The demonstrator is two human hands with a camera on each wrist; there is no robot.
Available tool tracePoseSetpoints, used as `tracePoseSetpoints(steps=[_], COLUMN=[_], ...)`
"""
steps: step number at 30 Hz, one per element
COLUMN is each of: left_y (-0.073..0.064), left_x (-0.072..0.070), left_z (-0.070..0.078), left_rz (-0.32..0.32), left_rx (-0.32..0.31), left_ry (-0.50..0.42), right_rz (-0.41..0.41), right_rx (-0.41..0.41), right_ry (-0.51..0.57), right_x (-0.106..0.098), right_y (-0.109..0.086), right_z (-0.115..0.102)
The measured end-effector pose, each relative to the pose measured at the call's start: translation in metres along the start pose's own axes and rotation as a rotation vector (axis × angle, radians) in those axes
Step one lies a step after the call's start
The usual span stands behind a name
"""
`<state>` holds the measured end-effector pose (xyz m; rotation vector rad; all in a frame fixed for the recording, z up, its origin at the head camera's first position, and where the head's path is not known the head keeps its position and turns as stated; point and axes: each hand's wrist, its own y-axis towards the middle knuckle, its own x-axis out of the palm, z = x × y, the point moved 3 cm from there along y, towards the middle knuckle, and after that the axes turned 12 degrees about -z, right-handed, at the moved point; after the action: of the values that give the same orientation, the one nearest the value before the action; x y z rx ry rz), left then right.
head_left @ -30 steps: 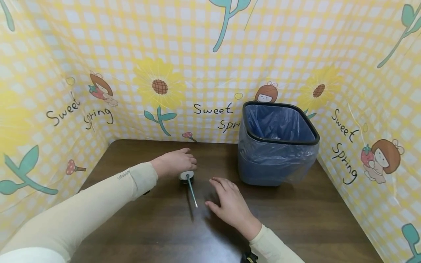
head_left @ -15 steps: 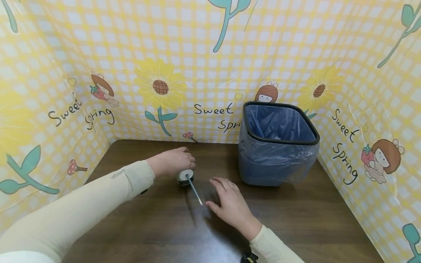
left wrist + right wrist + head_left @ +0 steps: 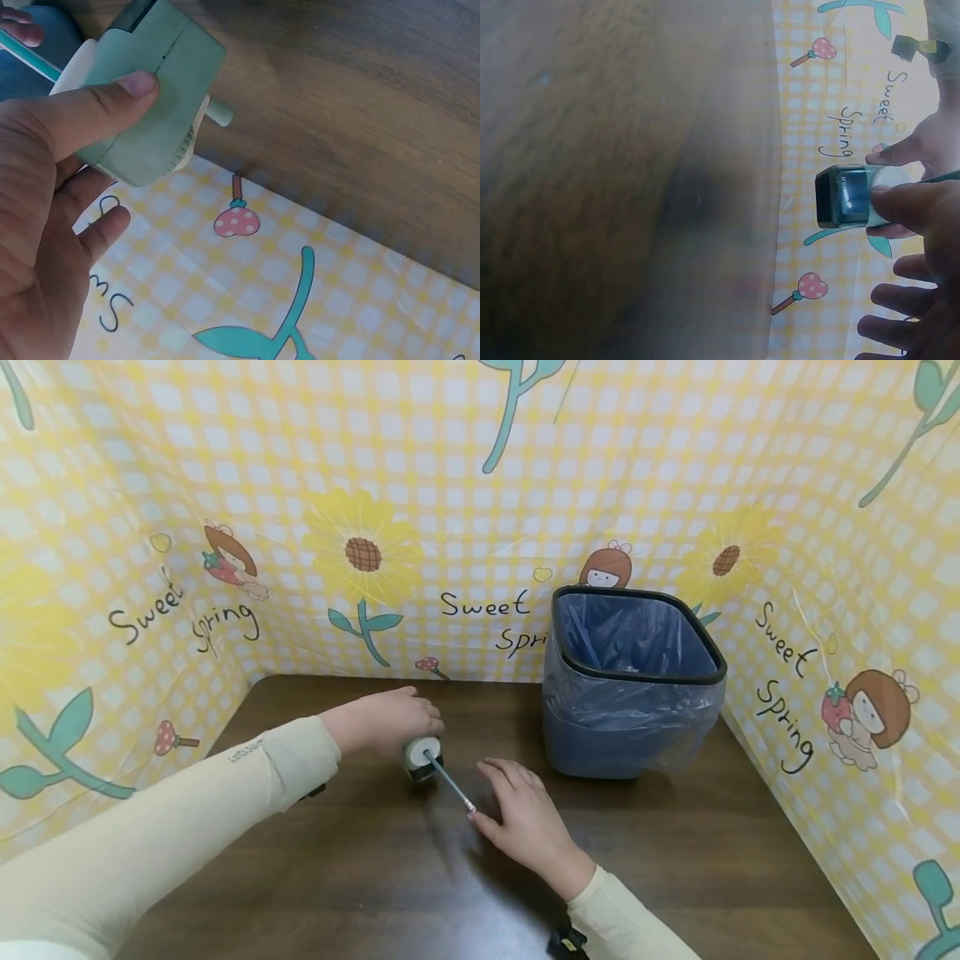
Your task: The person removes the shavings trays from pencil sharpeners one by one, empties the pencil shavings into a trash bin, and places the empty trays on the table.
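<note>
My left hand (image 3: 386, 720) grips a pale green crank pencil sharpener (image 3: 161, 82), thumb on one side and fingers underneath in the left wrist view. Its small crank knob (image 3: 219, 112) sticks out from the end opposite the pencil. A dark see-through shavings drawer (image 3: 844, 196) shows in the right wrist view. From the sharpener's white front a blue-green pencil (image 3: 452, 787) slants toward me and to the right. My right hand (image 3: 528, 827) hovers over the table with fingers spread and relaxed, its thumb tip right at the pencil's pale outer end.
A blue bin (image 3: 588, 752) with a black rim and a clear plastic liner stands at the back right of the brown wooden table (image 3: 337, 877). Yellow checked cloth (image 3: 465, 527) with printed flowers walls off the back and both sides.
The left hand has drawn the sharpener slightly left and tilted it, swinging the pencil's outer end right and upward to the right thumb. The right hand has stayed almost still.
</note>
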<state>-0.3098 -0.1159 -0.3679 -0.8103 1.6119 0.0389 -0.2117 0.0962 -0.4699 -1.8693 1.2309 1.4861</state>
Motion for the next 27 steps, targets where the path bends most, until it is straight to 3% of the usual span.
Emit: tracePoseSetpoints(steps=[15, 27], left_y=[-0.010, -0.023], left_x=[-0.014, -0.015], left_z=[0.010, 0.011], left_rz=[-0.025, 0.019], left_rx=[-0.013, -0.009], left_ry=[-0.070, -0.112], right_rz=[0.016, 0.006], right_rx=[0.008, 0.006], right_ry=[0.001, 0.052], right_x=[-0.006, -0.005], right_y=[0.004, 0.004], right_z=[0.003, 0.003])
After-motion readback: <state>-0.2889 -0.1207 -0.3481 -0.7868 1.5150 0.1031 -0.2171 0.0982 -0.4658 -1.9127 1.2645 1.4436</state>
